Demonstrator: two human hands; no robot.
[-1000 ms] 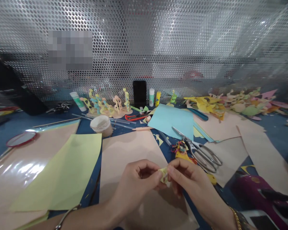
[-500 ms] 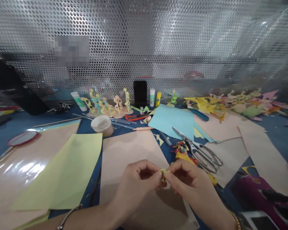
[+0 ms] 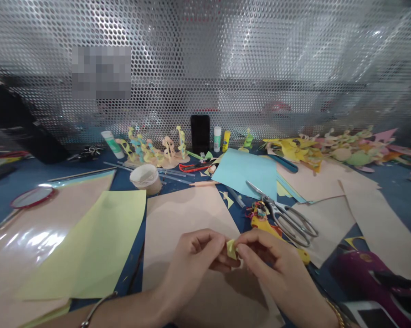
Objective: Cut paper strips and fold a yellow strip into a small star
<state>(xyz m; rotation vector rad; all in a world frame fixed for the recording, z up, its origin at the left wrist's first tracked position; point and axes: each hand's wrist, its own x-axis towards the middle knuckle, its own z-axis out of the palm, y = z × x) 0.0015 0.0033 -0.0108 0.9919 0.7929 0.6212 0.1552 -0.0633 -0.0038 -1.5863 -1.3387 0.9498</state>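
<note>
Between my two hands, above a pale pink sheet (image 3: 181,214), is a small folded piece of yellow paper (image 3: 231,249). My left hand (image 3: 200,259) has its fingers curled against the piece's left side. From the right, the thumb and forefinger of my right hand (image 3: 272,264) pinch its edge. Silver scissors (image 3: 277,212) lie open to the right, beside a yellow tool (image 3: 263,223) with tangled threads on it. A larger yellow sheet (image 3: 92,246) lies on the left.
A paper cup (image 3: 146,178), a red cutter (image 3: 192,167) and an upright black phone (image 3: 200,133) stand or lie ahead. Blue paper (image 3: 246,171) is right of centre. Paper cutouts (image 3: 352,150) are heaped at the back right, a purple tool (image 3: 366,273) nearer.
The small yellow piece has turned and shows a flatter face. My left thumb has drawn back to the left from it, and my right fingertips have shifted slightly.
</note>
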